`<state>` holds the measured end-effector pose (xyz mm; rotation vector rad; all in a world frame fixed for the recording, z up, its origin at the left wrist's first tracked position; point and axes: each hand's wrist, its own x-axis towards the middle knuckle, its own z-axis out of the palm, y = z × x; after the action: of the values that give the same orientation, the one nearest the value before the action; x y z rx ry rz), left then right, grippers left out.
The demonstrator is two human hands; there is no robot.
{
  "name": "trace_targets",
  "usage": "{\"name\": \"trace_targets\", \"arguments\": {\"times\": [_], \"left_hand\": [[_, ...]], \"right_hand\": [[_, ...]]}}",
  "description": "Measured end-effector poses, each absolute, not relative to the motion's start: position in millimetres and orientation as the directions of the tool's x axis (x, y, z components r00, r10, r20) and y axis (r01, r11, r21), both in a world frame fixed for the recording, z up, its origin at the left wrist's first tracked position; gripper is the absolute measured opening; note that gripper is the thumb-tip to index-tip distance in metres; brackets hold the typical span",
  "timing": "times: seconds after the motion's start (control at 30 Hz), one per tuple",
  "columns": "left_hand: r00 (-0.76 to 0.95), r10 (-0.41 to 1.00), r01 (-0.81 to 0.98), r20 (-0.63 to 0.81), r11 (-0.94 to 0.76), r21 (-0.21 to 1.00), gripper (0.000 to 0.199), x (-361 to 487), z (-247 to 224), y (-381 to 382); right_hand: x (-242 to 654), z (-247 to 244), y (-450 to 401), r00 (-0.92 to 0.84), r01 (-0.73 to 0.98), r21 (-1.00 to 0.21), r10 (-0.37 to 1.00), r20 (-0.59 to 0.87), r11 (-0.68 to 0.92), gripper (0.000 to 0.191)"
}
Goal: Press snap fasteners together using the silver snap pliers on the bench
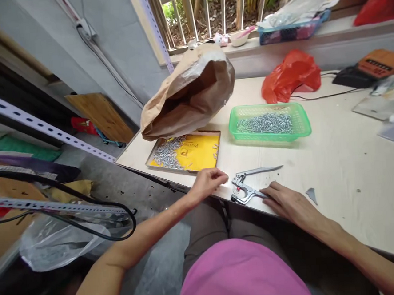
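Observation:
My right hand point(282, 199) lies at the table's front edge, its fingers around the lower handle of grey hand-press pliers point(248, 192). The pliers rest on the table with their handles spread and the C-shaped jaw toward my left hand. My left hand point(208, 183) hovers by the table edge, left of the jaw, with fingertips pinched together; whatever is between them is too small to make out. Just beyond it is a shallow tray point(203, 166) with a yellow lining and many small silvery metal pieces point(166, 154), heaped at its left side.
A green plastic basket point(270, 137) holds more small metal pieces. Behind the tray, a large brown paper sack point(187, 94) gapes open. A red plastic bag point(292, 75) and an orange-black device point(375, 65) are at the back. A grey scrap point(311, 195) lies right of the pliers.

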<state>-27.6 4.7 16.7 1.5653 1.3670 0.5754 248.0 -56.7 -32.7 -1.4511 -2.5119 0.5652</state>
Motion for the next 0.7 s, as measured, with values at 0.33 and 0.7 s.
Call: {"name": "trace_targets", "arguments": {"times": [0.33, 0.7], "left_hand": [[0.251, 0.86, 0.624, -0.445, 0.208, 0.753, 0.035, 0, -16, -11], [0.375, 0.744, 0.714, -0.553, 0.149, 0.684, 0.032, 1, -11, 3]], "right_hand": [[241, -28, -63, -0.44, 0.846, -0.326, 0.898, 0.018, 0.421, 0.027], [246, -25, -59, -0.478, 0.818, -0.344, 0.877, 0.037, 0.461, 0.027]]}}
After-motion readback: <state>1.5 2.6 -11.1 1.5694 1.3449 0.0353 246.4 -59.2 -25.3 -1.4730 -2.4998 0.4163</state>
